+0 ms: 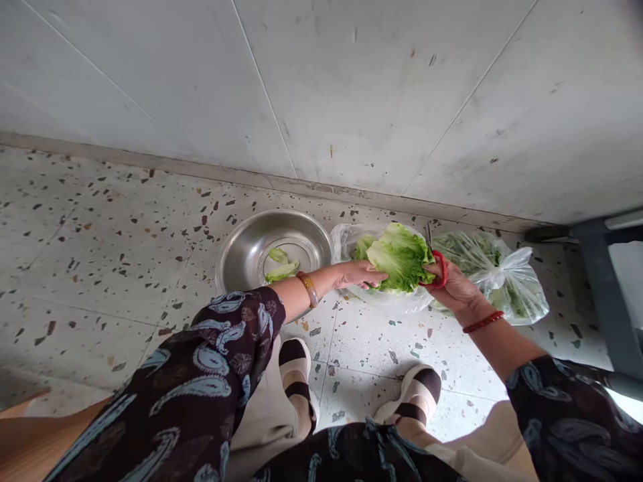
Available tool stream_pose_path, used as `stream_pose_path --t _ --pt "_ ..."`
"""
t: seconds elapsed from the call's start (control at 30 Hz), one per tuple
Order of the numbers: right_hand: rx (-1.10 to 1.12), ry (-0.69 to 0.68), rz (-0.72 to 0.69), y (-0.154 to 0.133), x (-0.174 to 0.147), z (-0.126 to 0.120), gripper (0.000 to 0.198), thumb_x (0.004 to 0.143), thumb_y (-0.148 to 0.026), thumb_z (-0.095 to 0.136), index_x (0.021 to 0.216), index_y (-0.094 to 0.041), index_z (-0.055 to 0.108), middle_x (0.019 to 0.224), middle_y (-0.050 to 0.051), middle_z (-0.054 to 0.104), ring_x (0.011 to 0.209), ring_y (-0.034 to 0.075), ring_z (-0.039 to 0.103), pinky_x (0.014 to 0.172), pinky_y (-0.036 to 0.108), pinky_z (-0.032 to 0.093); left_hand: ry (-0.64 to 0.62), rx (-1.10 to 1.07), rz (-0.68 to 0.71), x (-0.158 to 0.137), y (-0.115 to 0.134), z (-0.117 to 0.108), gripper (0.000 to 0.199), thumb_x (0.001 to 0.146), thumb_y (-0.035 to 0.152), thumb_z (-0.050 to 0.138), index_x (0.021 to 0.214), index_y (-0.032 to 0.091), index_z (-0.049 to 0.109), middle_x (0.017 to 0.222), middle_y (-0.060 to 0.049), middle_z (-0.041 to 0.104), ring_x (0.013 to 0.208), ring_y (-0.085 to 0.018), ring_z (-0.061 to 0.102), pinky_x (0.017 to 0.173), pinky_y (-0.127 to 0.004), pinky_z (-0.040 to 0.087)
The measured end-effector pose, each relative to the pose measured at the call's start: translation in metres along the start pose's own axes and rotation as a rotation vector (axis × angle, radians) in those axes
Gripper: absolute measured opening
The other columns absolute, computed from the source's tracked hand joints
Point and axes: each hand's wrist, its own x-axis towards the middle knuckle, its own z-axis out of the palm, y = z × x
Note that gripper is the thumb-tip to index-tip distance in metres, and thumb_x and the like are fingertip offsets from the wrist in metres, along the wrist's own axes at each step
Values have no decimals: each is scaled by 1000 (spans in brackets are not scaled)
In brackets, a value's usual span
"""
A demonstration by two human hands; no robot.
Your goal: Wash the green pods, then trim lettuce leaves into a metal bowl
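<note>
A broad green lettuce leaf (399, 258) is stretched between my two hands. My left hand (359, 274) pinches its pale left end. At the leaf's right edge, my right hand (451, 284) has its fingers in the red handles of a pair of scissors (441, 269), whose blades point up and away; its fingertips touch the leaf. Beneath the leaf lies an open clear plastic bag (344, 237) with more lettuce in it. To the left, a round steel basin (236, 251) holds a few pieces of lettuce (282, 271).
A knotted clear bag of leafy greens (517, 284) rests on the speckled floor (115, 268) at the right. Beyond it stands a dark grey frame (603, 294). A pale wall (321, 87) runs along the back. My feet are below the hands.
</note>
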Motion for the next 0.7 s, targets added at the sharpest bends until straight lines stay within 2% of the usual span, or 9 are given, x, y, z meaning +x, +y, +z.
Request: stream_pose_path --t 0.1,0.17,0.23,0.3,0.4,0.57,0.7 --pt "66 -17 6 9 -2 14 29 64 -23 83 88 -29 68 92 -4 75 89 17 71 77 30 59 32 -195 108 -3 3 6 42 71 51 77 57 19 55 74 -9 65 95 -26 65 87 -38 50" --pt "87 -20 20 19 -4 23 33 62 -23 85 90 -29 69 90 -4 75 87 17 70 75 29 59 127 -263 163 -4 5 8 36 72 49 77 67 17 61 76 -8 65 97 -27 64 89 -42 50" --pt "101 -26 28 30 -6 30 36 62 -25 86 93 -29 68 90 -4 74 85 17 70 74 29 59 208 -291 187 -5 7 10 33 73 46 78 85 17 67 86 -10 68 103 -29 62 92 -45 48" --pt "115 -30 32 42 -8 37 39 62 -28 88 95 -29 68 90 -3 74 82 16 69 71 29 58 231 -307 194 -6 8 11 37 73 42 78 99 18 67 96 -11 69 110 -31 60 93 -48 47" --pt "105 -24 31 56 -11 45 43 60 -33 89 96 -28 66 89 -3 73 74 14 67 66 28 55 229 -336 210 -8 12 14 42 73 37 79 109 18 66 103 -12 70 112 -32 60 94 -49 46" --pt "-99 -31 50 59 -15 50 51 58 -37 89 101 -27 62 91 -2 71 74 12 63 66 25 51 344 -350 233 -13 25 15 38 74 24 74 110 17 66 101 -11 72 102 -27 65 91 -42 49" --pt "-330 -31 83 43 -17 31 64 57 -45 88 112 -26 62 95 2 71 85 17 65 70 28 52 365 -305 230 -21 32 4 37 75 21 69 111 16 66 99 -10 72 100 -26 67 87 -41 51"
